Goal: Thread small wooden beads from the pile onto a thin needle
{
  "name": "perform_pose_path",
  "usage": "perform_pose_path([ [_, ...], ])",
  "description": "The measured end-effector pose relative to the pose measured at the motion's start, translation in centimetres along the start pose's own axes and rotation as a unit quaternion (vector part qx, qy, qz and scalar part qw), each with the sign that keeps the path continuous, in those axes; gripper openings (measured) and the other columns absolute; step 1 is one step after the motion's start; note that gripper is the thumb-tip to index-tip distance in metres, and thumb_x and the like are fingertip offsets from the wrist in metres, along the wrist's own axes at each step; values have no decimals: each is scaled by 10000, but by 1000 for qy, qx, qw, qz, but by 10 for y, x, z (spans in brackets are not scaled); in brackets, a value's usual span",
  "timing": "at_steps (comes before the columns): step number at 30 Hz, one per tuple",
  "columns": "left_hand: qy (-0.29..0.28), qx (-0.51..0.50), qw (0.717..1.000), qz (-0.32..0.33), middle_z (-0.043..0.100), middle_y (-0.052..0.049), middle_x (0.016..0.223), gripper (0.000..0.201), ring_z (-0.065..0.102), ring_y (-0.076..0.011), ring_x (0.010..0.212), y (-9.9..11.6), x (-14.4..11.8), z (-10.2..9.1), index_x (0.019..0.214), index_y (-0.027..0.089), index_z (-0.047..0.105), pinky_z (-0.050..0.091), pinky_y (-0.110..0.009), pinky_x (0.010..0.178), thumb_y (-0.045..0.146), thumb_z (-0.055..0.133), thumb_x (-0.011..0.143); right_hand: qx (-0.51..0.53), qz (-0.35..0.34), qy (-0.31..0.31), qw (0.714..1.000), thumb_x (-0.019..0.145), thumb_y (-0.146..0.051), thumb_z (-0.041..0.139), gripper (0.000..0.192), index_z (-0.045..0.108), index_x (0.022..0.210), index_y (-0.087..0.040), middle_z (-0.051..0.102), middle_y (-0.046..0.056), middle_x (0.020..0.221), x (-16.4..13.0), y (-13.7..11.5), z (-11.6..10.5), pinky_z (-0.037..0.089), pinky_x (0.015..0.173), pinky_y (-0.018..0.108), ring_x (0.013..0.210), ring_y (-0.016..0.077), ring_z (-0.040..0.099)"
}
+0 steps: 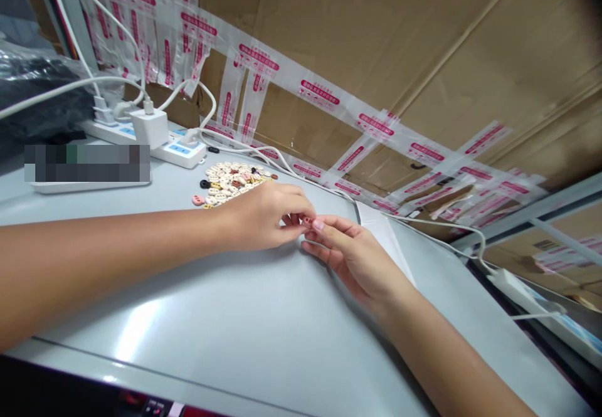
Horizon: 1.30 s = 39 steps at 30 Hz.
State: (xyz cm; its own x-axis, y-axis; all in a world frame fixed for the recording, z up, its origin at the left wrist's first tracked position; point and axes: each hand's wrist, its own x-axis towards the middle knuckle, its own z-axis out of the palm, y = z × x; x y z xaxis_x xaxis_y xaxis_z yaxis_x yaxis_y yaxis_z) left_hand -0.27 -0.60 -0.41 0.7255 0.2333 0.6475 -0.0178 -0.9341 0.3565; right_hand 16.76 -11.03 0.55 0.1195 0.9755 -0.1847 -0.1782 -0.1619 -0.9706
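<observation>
While your two hands meet over the middle of the counter (197,316), the small pink bead (307,221) sits pinched between the fingertips of your left hand (263,216) and your right hand (350,255). Each grip is narrow, closed on that one bead, and both hands rest low, with the right one's fingers against the surface.

A bead this small could slip out if either pinch eases, and on so smooth and glossy a top it would likely roll. To your right the counter ends at an edge just beyond the white paper sheet (385,235), with a gap below it where the white cable (451,229) runs off toward a second power strip (522,291). A bead going that way may be lost.

Behind your left hand lies the bead pile (232,182), close to your knuckles and forearm. A backward sweep of that wrist could scatter it toward the power strip (155,144) and its plugs.

Your freest room is the bare stretch of counter toward you, between your forearms and the near edge. The taped cardboard wall (376,59) closes off the far side, and cables trail along its foot, so reaching forward offers little room.
</observation>
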Motion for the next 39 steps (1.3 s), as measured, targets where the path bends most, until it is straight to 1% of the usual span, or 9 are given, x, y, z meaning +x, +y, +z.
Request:
perform_pose_path([
  [6,-20,10,999,25,704,-67,858,182,643,-131,763,2,1,-4,925,127,717,489,-243,700,146,537,907,-8,-5,7,1000,689,-337,871,203,758,771,-191,738,31,886,-2,-4,4,534,857,290,852,140,655],
  [11,-22,12,999,25,705,-61,864,182,647,-133,767,3,1,-5,953,139,713,488,-243,700,154,536,918,-7,-6,7,1000,678,-336,880,210,758,764,-189,734,22,862,-3,-5,4,530,867,299,822,130,643],
  [17,-9,42,998,35,704,-54,856,155,639,-130,766,2,1,-4,945,132,705,475,-236,699,159,555,915,-5,-2,0,1000,699,-366,862,216,763,790,-197,743,28,902,-4,-3,6,524,869,304,882,147,657],
  [21,-23,55,998,38,703,-59,849,201,646,-138,766,2,0,-4,919,136,708,477,-244,708,190,517,952,-15,0,7,1000,694,-376,863,237,764,806,-192,746,43,934,-4,-2,9,532,868,312,903,158,661],
  [27,-38,83,995,41,682,-66,835,251,635,-149,743,5,-1,-4,897,134,704,479,-261,698,178,467,966,-30,-7,19,999,662,-407,876,285,765,804,-186,751,60,929,-4,-1,10,535,873,330,887,175,673],
  [31,-43,86,995,31,682,-70,891,217,641,-163,797,5,0,-4,969,137,689,484,-278,739,202,482,968,-33,-19,17,999,684,-397,865,263,762,805,-187,744,49,914,-5,-2,10,534,871,320,876,166,669],
  [33,-55,113,992,23,682,-91,943,225,645,-180,825,5,1,-4,1003,124,683,484,-294,753,241,493,973,-33,-26,19,999,684,-388,867,259,755,798,-184,738,40,897,-5,-1,10,534,866,310,864,155,664],
  [35,-79,144,986,15,680,-105,963,251,646,-189,827,4,1,-4,1010,116,684,481,-298,746,277,493,979,-41,-34,18,998,689,-388,864,259,745,788,-180,730,33,880,-4,1,9,533,864,306,855,150,661],
  [39,-136,203,970,7,671,-89,895,304,633,-169,760,5,2,-2,969,129,689,456,-273,690,309,447,1004,-74,-48,17,996,696,-423,850,288,736,791,-177,720,31,820,-2,5,8,524,885,333,824,162,665],
])
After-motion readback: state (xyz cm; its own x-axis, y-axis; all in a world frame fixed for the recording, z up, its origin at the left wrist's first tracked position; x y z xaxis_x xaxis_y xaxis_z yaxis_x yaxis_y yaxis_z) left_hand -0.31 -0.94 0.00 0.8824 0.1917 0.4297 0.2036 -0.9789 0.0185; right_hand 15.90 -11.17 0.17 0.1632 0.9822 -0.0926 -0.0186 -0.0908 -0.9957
